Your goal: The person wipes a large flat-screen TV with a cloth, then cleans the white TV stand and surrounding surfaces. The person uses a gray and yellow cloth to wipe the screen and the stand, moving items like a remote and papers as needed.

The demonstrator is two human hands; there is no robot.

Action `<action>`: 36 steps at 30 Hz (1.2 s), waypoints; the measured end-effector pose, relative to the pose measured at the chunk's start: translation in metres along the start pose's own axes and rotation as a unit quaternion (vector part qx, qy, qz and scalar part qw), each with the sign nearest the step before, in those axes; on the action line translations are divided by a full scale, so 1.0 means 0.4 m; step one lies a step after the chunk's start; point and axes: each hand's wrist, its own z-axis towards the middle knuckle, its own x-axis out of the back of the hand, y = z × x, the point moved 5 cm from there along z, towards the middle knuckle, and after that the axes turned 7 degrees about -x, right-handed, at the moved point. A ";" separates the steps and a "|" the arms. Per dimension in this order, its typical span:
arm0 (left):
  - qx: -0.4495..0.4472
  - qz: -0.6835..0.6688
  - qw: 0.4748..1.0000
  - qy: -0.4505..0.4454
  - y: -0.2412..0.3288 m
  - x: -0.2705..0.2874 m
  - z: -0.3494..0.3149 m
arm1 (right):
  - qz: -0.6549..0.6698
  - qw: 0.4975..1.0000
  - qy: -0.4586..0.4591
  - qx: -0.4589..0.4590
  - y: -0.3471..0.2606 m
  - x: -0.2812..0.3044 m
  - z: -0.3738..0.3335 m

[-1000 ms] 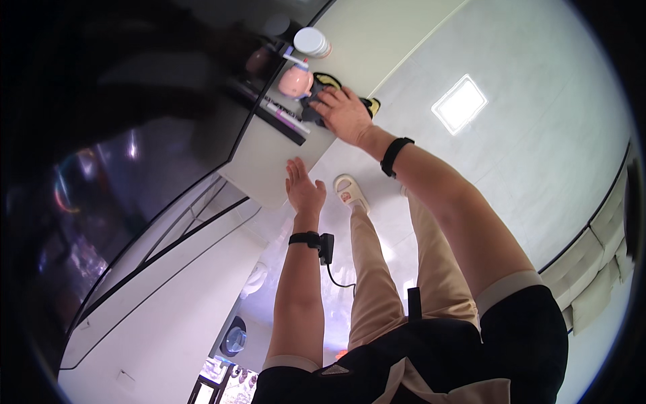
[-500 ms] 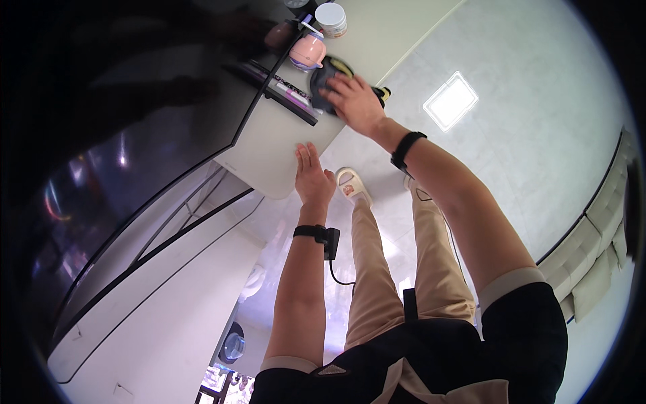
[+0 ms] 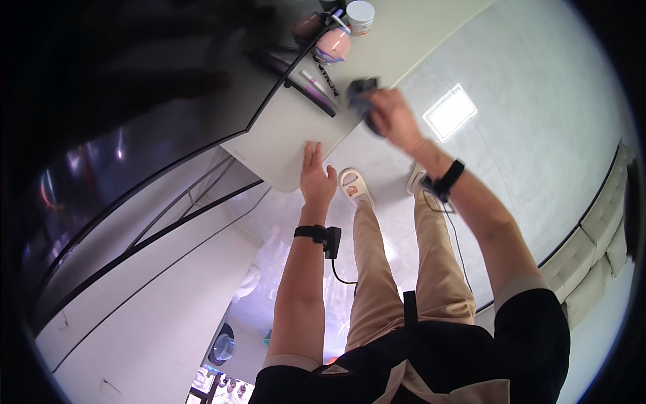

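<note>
My right hand [image 3: 396,120] is closed around a dark, rounded object [image 3: 362,94], smeared by motion so its kind is unclear; it is at the table's right edge. My left hand [image 3: 317,180] lies at the table's near corner, fingers stretched out, holding nothing. On the tabletop [image 3: 269,151] beyond it, a white and purple pen [image 3: 315,83] and a dark patterned pen [image 3: 326,75] lie beside a black bar [image 3: 311,98]. Farther back stand a pink rounded container [image 3: 333,44] and a white lidded jar [image 3: 360,17].
A large glossy black screen [image 3: 155,87] rises along the table's left side. A white cabinet [image 3: 148,289] stands lower left. My slippered foot [image 3: 354,187] is on the pale floor below the table edge. A grey padded seat [image 3: 585,249] is at far right. A cable hangs from my left wristband.
My right hand, spread over the dark object on the table before, has closed on it and moved right and nearer. The pens are now more exposed. My left hand stays at the corner.
</note>
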 end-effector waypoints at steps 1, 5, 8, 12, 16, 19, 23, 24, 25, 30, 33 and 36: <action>0.004 0.005 1.000 0.019 -0.026 0.009 -0.017 | 0.031 0.999 -0.009 0.037 -0.075 -0.040 -0.035; 0.125 0.078 0.987 0.065 -0.158 0.057 -0.088 | 0.037 0.997 -0.024 0.065 -0.258 -0.240 -0.046; 0.065 0.062 0.996 0.020 -0.193 0.065 -0.110 | -0.077 0.991 -0.108 -0.007 -0.269 -0.362 -0.028; 0.041 0.068 0.997 0.002 -0.192 0.081 -0.127 | -0.151 0.982 -0.117 -0.008 -0.275 -0.414 0.032; 0.024 0.081 0.996 -0.002 -0.181 0.083 -0.121 | -0.169 0.976 -0.133 0.028 -0.329 -0.514 0.127; 0.041 0.084 0.995 -0.028 -0.186 0.079 -0.119 | -0.136 0.975 -0.159 0.075 -0.370 -0.592 0.158; 0.042 0.084 0.995 -0.024 -0.192 0.076 -0.120 | -0.119 0.967 -0.186 0.126 -0.420 -0.641 0.164; 0.034 0.082 0.996 -0.015 -0.194 0.075 -0.121 | -0.121 0.962 -0.203 0.137 -0.426 -0.643 0.153; 0.027 0.080 0.996 -0.005 -0.198 0.073 -0.121 | -0.126 0.958 -0.207 0.152 -0.428 -0.641 0.144; -0.025 0.074 0.997 0.022 -0.225 0.066 -0.152 | -0.126 0.953 -0.186 0.206 -0.364 -0.601 0.023; 0.013 0.069 0.997 -0.014 -0.257 0.067 -0.169 | -0.094 0.967 -0.112 0.210 -0.267 -0.541 -0.077; 0.014 0.016 0.999 0.035 -0.263 0.085 -0.161 | -0.090 0.972 -0.103 0.192 -0.168 -0.457 -0.161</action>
